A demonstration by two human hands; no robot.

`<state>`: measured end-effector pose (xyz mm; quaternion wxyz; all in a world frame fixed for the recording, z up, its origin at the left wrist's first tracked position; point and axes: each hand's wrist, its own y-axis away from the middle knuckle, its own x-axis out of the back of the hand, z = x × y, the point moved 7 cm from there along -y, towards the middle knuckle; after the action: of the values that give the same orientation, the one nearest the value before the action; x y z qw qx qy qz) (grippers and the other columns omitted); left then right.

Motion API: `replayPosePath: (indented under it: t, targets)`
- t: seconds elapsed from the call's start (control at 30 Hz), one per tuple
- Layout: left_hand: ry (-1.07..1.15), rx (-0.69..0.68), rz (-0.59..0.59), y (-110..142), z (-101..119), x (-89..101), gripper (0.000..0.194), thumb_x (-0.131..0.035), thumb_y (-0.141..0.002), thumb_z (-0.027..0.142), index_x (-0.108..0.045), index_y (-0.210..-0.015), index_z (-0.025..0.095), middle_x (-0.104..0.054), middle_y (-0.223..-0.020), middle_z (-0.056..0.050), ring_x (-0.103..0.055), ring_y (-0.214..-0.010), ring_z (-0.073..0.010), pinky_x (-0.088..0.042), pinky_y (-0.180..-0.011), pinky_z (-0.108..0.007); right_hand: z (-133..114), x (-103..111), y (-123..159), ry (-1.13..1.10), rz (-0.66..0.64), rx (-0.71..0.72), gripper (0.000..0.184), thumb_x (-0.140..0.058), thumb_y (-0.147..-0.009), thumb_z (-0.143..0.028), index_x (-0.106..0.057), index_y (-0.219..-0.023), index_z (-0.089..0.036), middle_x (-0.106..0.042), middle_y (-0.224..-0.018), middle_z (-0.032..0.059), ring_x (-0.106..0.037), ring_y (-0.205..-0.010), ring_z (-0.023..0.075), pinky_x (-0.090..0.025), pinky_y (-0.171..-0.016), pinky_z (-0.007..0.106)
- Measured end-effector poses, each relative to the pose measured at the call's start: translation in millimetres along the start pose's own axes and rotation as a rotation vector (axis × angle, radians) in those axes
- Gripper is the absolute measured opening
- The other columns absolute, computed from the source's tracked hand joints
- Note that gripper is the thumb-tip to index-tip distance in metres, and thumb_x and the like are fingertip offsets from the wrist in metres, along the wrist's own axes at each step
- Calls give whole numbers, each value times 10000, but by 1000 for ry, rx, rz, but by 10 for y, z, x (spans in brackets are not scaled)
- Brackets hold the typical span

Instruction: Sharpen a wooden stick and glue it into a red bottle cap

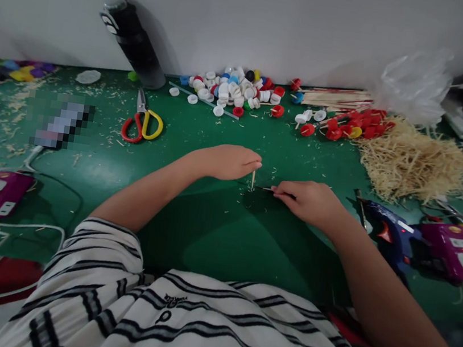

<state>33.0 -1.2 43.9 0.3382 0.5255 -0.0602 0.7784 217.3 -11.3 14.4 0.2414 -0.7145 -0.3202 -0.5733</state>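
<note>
Fingers pinched, my left hand (pixel 235 162) holds a short wooden stick (pixel 253 180) that points down to the green tabletop. To its right, my right hand (pixel 309 203) is closed on a thin, slender piece (pixel 267 189), pale near the fingers. The piece points left toward the stick's lower end; its exact kind is too small to make out. Small pale shavings (pixel 250 190) lie on the table around the stick's tip.
Scissors (pixel 142 121) lie beyond my left arm, near a phone (pixel 61 125) with a white cable. Bottle caps (pixel 230 90) are heaped against the wall beside a black bottle (pixel 133 42). On the right are wood shreds (pixel 414 162), a glue gun (pixel 393 233) and a purple box (pixel 457 251).
</note>
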Motion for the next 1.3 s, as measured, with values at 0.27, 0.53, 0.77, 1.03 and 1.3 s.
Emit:
replayPosePath:
  t: [0.27,0.53,0.77,1.03,1.3]
  targets:
    - [23,8,4,-10,-5,-6,424,-284,-1094,493,-558,-924,217,-696,-955,-103,-600,-843,-236,-377,-737,-357,-48,-23,-28,-55,163,156,329,-497,-1101,-333,-824,-1080,-301,-861,-1100,3,-792,-980,173,-445,-635,271]
    - [-16,47,9,-14,-33,25,406,-297,-1094,460,-497,-843,212,-680,-917,-98,-579,-792,-215,-372,-719,-347,-92,-60,-56,10,130,137,323,-501,-1099,-308,-823,-1084,-292,-859,-1122,0,-782,-968,162,-406,-610,261]
    - [4,11,8,-11,-3,-9,414,-274,-1092,478,-506,-875,213,-674,-928,-98,-572,-807,-217,-366,-722,-348,-105,-53,-86,13,27,74,286,-528,-1062,-280,-809,-1110,-308,-852,-1197,-28,-791,-1003,192,-445,-652,279]
    - [-13,12,15,-8,5,6,416,-277,-1096,469,-506,-868,206,-695,-960,-105,-568,-811,-206,-382,-738,-341,-127,17,-75,-4,-77,-21,274,-535,-1044,-279,-799,-1104,-317,-857,-1155,-34,-768,-929,197,-405,-642,279]
    - [-29,38,-12,14,-34,4,475,-281,-1101,499,-641,-1025,199,-759,-1122,-116,-634,-906,-217,-410,-771,-336,-83,13,-53,-81,-136,-98,264,-533,-1037,-303,-791,-1092,-301,-854,-1046,3,-730,-840,199,-377,-634,279]
